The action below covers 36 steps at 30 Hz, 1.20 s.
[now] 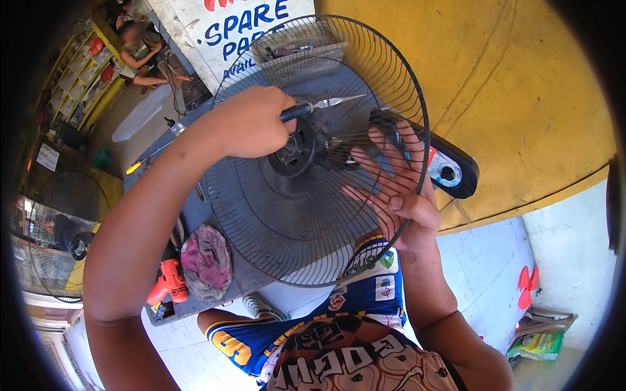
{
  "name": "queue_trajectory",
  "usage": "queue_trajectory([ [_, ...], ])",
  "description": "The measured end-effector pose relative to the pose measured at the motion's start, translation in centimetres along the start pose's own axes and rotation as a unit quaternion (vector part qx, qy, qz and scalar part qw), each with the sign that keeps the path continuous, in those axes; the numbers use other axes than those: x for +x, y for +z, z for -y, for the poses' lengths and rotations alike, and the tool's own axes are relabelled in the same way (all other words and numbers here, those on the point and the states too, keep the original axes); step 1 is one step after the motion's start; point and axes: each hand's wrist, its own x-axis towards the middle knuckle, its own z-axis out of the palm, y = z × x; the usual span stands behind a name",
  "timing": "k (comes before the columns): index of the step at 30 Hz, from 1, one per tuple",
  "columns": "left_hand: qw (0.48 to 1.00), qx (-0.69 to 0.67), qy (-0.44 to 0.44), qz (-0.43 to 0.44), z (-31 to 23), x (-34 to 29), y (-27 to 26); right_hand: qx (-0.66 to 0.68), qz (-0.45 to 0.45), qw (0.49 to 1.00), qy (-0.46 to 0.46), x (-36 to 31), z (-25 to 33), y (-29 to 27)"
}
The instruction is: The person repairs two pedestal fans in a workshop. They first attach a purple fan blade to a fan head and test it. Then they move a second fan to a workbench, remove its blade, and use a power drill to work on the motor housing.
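In my left hand (257, 124), closed, is a hand tool (338, 101) with a dark handle and a tapered metal tip pointing right; whether it is pliers is unclear. That fist is over the upper left of a round black wire fan guard (306, 267), close to its dark round hub (291, 153). My right hand (414, 212) grips the guard's right edge, thumb outside and fingers spread behind the wires. Partly behind the guard, a black fan base (466, 179) with a round knob is visible.
A dark work table (244, 277) lies under the guard, with a grey-pink rag (206, 260), a red power tool (171, 281) and a yellow-handled screwdriver (134, 167). A parts tray (303, 55) stands behind, a yellow panel (521, 98) right. Another fan (62, 244) stands left; a person (137, 52) sits far left.
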Motion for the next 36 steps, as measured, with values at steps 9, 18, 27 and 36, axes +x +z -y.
queue_trajectory([
  [9, 0.967, 0.227, 0.086, -0.077, 0.5, 1.8, -0.2, -0.017, 0.000, 1.000, 0.005, 0.0, 0.3, 0.1],
  [18, 0.863, 0.434, 0.162, -0.200, 0.7, 2.3, -1.4, -0.028, -0.009, 0.999, 0.017, 0.3, 1.1, 0.5],
  [27, 0.945, 0.321, 0.060, -0.018, 0.0, 0.5, 0.0, -0.028, -0.015, 0.999, 0.009, 0.6, 0.9, 0.6],
  [36, 0.834, 0.486, 0.176, -0.194, 1.3, 0.6, 0.9, -0.015, 0.000, 1.000, 0.013, 0.3, 1.1, 0.7],
])
